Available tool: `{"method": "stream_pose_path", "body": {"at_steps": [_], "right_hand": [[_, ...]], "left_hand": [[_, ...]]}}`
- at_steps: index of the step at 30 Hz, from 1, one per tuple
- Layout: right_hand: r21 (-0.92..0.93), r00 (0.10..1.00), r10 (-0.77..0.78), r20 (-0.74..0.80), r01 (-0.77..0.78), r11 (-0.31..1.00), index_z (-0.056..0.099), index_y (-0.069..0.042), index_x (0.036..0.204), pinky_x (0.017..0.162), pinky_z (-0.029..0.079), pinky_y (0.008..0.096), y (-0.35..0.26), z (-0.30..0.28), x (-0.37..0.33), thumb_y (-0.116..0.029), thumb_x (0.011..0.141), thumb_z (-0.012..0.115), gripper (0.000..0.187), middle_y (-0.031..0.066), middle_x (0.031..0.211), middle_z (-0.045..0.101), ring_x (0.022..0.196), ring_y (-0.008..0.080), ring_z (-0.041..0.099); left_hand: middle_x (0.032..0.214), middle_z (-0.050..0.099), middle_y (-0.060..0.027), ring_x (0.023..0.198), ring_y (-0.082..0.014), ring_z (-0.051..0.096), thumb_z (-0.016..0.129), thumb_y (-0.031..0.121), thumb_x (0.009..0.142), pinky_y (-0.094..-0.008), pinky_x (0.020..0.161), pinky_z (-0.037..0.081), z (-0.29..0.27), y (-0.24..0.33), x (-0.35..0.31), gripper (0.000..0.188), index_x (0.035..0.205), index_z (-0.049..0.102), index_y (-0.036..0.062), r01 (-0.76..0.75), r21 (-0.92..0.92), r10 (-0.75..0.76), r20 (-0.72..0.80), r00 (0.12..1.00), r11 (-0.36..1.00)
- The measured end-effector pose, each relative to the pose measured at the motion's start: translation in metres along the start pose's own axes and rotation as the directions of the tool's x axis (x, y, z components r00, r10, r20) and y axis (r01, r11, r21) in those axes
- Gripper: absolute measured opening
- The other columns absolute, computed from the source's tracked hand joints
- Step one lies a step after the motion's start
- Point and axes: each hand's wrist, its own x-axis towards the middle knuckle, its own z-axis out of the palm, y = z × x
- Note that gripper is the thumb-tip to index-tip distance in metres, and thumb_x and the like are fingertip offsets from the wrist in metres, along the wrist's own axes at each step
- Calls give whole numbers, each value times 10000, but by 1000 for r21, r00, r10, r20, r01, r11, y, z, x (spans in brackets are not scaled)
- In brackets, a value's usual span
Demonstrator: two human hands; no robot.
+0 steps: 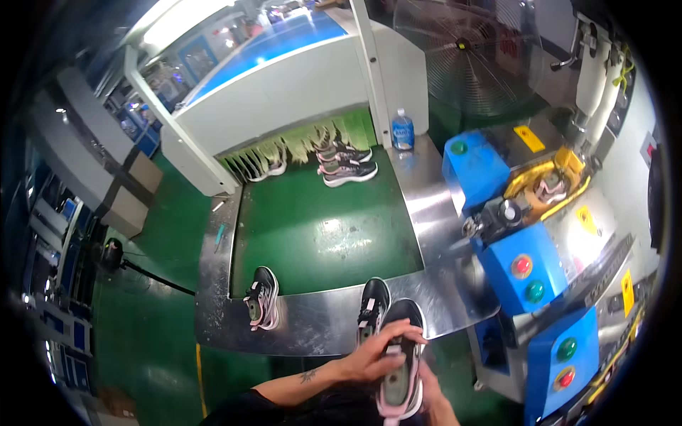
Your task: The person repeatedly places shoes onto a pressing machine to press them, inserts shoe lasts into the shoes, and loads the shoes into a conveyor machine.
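A black, grey and pink sneaker (408, 312) is held toe-away near the lower edge, above the front of the metal table. My left hand (378, 356) lies across its upper with the fingers closed over the lacing area. Along the shoe's right side, my right hand (429, 389) grips it near the heel, its fingers partly hidden by the shoe. Just left of the held shoe, a matching sneaker (373, 298) rests on the table edge, partly covered by my left hand. Another such sneaker (263, 299) stands farther left on the metal rim.
Several sneakers (349, 172) sit on the green conveyor belt (327, 234) by a fringed green curtain (355, 128). A blue-labelled bottle (403, 132) stands right of the opening. On the right is a machine with blue button boxes (524, 268), clamping another shoe (551, 187). A teal tool (220, 236) lies left.
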Motion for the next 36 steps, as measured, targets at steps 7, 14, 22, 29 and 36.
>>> {"method": "stream_pose_path", "body": {"at_steps": [7, 14, 22, 29, 36], "right_hand": [[-473, 858, -389, -336, 203, 857, 174, 96, 1380, 998, 373, 400, 14, 11, 119, -359, 773, 718, 934, 296, 1350, 349, 1229, 340, 410], [-885, 661, -659, -359, -17, 465, 417, 4, 1261, 738, 496, 393, 50, 32, 194, -152, 696, 695, 648, 228, 958, 618, 852, 323, 634], [-304, 652, -485, -583, 379, 874, 610, -32, 980, 657, 484, 248, 99, 71, 83, -59, 737, 751, 282, 11, 846, 617, 750, 93, 568], [-603, -88, -738, -669, 644, 470, 421, -47, 1293, 834, 438, 266, 200, 193, -102, -154, 720, 780, 685, 49, 1072, 564, 933, 120, 515], [-647, -712, 48, -700, 662, 379, 397, 13, 1272, 902, 463, 351, 436, 361, -121, -66, 663, 777, 722, 132, 1157, 578, 1015, 205, 590]], "left_hand": [[955, 575, -136, 1015, -243, 537, 470, 394, 931, -391, 967, 384, -123, -55, -70, 422, 1050, 491, -11, 29, -173, -151, -752, 641, 985], [983, 584, -125, 1050, -231, 510, 361, 312, 989, -360, 952, 379, -182, -65, -97, 363, 1099, 504, -3, 146, -454, -441, -658, 610, 879], [915, 581, -111, 940, -206, 541, 357, 337, 971, -370, 916, 392, -193, -83, -55, 386, 1010, 529, -7, 266, -74, -275, -351, 895, 961], [663, 479, -55, 768, -197, 474, 346, 500, 939, -427, 1041, 226, -31, -45, -50, 440, 955, 416, 66, 358, -557, 150, 670, 728, 749], [631, 555, -38, 652, -210, 540, 667, 144, 692, -357, 818, 367, 102, 80, -208, 221, 720, 453, 99, 660, -150, 367, 907, -204, 736]]}}
